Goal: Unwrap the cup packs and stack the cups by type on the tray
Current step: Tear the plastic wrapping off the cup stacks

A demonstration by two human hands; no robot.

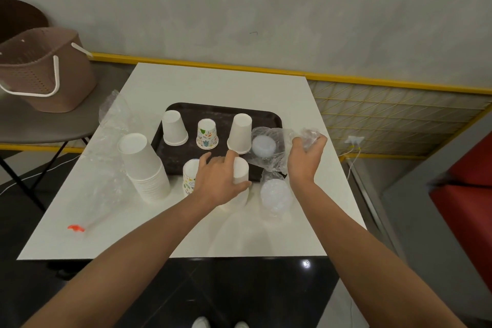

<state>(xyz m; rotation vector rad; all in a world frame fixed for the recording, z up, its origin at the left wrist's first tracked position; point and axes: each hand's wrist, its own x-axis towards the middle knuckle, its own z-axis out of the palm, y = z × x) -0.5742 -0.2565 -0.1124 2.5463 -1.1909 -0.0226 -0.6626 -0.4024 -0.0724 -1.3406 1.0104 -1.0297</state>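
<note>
Left hand (221, 178) is wrapped round a held white stack (241, 172), an upside-down stack of plain white cups just off the near edge of the tray (221, 110); can't tell if its base touches the tabletop (213, 234) or is lifted. Right hand (306, 157) is fisted on a bunch of clear wrap (308, 136), held up over the tray's right edge. The wrap trails left and down to a translucent cup pack (263, 145), which sits at the tray's right side and is still partly bagged. On the dark tray, all rim-down: a short white stack (174, 128) at back left, a single patterned cup (207, 133) in the middle, a tall white cup (241, 132) at back right, just beside the translucent pack. A patterned stack (189, 176) stands at the tray's near edge, partly hidden behind the left hand; its base looks to be on the tabletop. A large white stack (143, 165) is on the tabletop left of the tray, leaning slightly. A clear cup stack (275, 194) lies on the tabletop below the right wrist, near the tray's front-right corner, with film around it. Loose wrap (114, 114) is spread along the left side of the tabletop, with an orange tie (76, 228) near the front-left. A brown basket (45, 69) with white handles sits on a grey side table (40, 128) to the far left.
</note>
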